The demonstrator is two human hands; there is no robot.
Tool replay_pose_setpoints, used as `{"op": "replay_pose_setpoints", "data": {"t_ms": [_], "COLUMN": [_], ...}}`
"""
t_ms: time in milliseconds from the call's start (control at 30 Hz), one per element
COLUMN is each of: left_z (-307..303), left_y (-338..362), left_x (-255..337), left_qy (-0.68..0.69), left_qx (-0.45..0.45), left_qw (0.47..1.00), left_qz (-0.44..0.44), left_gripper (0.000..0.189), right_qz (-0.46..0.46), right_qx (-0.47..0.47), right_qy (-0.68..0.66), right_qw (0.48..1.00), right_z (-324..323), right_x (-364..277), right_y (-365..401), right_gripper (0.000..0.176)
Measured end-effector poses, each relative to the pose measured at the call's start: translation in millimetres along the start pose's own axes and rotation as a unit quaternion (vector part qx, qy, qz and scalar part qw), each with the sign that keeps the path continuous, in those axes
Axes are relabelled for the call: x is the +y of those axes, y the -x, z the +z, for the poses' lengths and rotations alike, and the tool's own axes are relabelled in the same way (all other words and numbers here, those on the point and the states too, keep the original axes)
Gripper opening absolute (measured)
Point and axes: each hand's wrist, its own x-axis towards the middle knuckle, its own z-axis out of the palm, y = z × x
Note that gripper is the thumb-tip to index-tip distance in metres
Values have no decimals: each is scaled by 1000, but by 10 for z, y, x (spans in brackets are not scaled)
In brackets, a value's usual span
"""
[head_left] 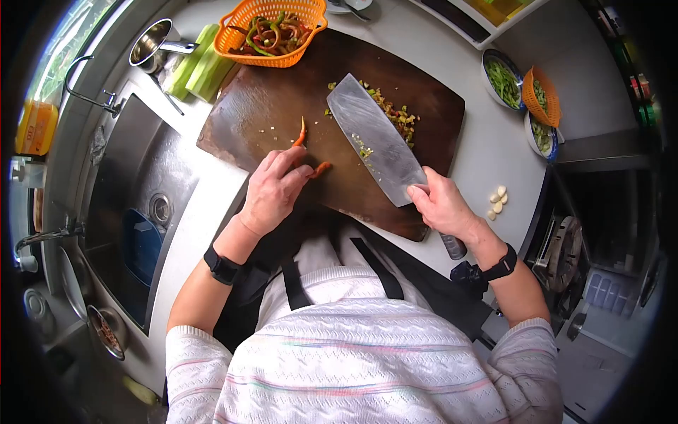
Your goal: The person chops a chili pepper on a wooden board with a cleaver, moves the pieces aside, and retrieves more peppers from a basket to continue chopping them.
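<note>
My right hand (445, 205) grips a broad cleaver (373, 139) by its dark handle, thumb against the flat of the blade. Bits of chopped pepper cling to the blade. Beside and partly under it lies a heap of chopped peppers (400, 119) on the brown cutting board (261, 97). On the board to the left, my left hand (274, 185) has its fingers closed on a red chili pepper (302, 133), whose thin tip points away from me. A second red chili piece (321, 169) lies at the thumb side of that hand.
An orange basket of peppers (277, 35) overlaps the board's far edge, near peeled green vegetables (209, 69) and a metal pot (152, 46). At left is a sink (145, 169). To the right are bowls of cut greens (502, 82), a small orange basket (542, 100) and garlic cloves (498, 201).
</note>
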Motion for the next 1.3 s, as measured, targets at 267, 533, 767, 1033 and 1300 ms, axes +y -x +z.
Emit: {"op": "replay_pose_setpoints", "data": {"t_ms": [267,533,767,1033,1300], "left_z": [141,146,134,117,114], "left_y": [133,150,150,145,100], "left_x": [86,82,84,55,45], "left_qy": [-22,-23,-19,-19,-19], "left_qx": [89,105,104,90,79], "left_qw": [994,992,991,994,996], "left_qz": [-61,-73,-76,-66,-46], "left_gripper": [22,17,17,17,18], "right_qz": [155,192,189,234,204], "right_qx": [-141,-182,-207,-249,-284], "right_qy": [-259,-337,-341,-343,-300], "right_qw": [943,904,897,875,888], "right_z": [87,63,26,-121,-191], "right_x": [33,1,21,28,91], "right_y": [189,222,197,323,42], "right_gripper": [17,17,17,18,21]}}
